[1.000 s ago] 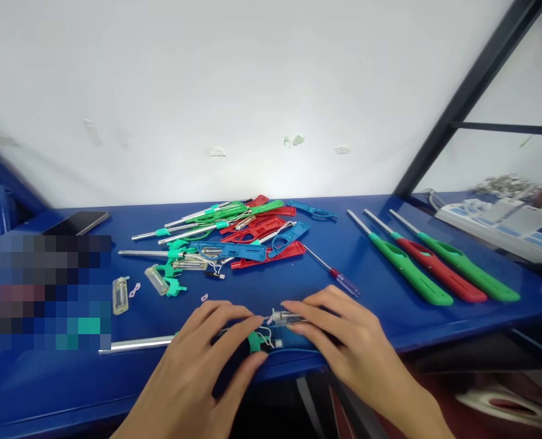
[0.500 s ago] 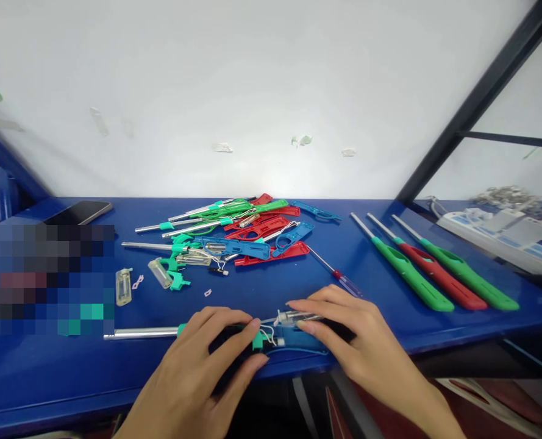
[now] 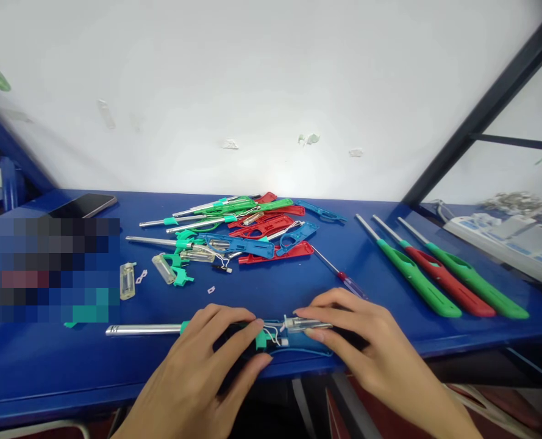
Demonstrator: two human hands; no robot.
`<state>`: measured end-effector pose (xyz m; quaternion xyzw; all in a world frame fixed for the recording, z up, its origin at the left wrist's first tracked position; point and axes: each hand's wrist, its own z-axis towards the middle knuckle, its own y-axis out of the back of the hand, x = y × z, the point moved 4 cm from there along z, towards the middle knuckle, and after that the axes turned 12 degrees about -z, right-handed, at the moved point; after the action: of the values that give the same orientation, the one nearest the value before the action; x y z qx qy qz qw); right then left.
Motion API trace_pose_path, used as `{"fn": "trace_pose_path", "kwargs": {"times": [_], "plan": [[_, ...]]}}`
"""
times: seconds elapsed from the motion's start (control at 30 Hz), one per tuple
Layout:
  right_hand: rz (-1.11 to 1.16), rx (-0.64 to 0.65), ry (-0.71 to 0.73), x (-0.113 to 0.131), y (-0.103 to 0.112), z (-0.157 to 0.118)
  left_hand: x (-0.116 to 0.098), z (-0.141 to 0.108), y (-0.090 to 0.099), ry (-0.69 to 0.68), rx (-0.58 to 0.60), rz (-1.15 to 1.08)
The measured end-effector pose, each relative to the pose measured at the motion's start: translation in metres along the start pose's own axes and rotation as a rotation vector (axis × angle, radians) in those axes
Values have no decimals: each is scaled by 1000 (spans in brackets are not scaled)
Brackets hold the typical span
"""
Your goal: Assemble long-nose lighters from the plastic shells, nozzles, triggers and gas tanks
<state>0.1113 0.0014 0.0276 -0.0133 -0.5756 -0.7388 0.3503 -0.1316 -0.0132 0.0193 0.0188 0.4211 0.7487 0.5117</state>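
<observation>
Near the table's front edge lies a half-open long-nosed lighter, its metal tube pointing left and its blue half shell under both hands. My left hand is closed around the lighter's middle, covering much of it. A green trigger and white wires show beyond its fingertips. Between thumb and fingers, my right hand pinches a clear fuel tank over the back part of the blue shell. Whether the tank is seated in the shell I cannot tell.
Behind the hands is a pile of lighter parts with red shells and several tubes. A screwdriver lies right of it, then three closed lighters. Loose tanks and a phone are at left.
The fuel tank in my right hand has come slightly lower over the blue shell. My left hand keeps its hold on the lighter. The whole view has shifted a little.
</observation>
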Motion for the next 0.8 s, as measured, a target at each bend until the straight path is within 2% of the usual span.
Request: {"fn": "trace_pose_path", "kwargs": {"times": [0.23,0.57,0.8], "plan": [[-35,-10,37,6,3,-4,2,1,0,2,19,18],[5,8,13,4,-1,0,0,1,0,-19,29,36],[17,125,-54,5,-3,3,2,1,1,19,48,28]]}}
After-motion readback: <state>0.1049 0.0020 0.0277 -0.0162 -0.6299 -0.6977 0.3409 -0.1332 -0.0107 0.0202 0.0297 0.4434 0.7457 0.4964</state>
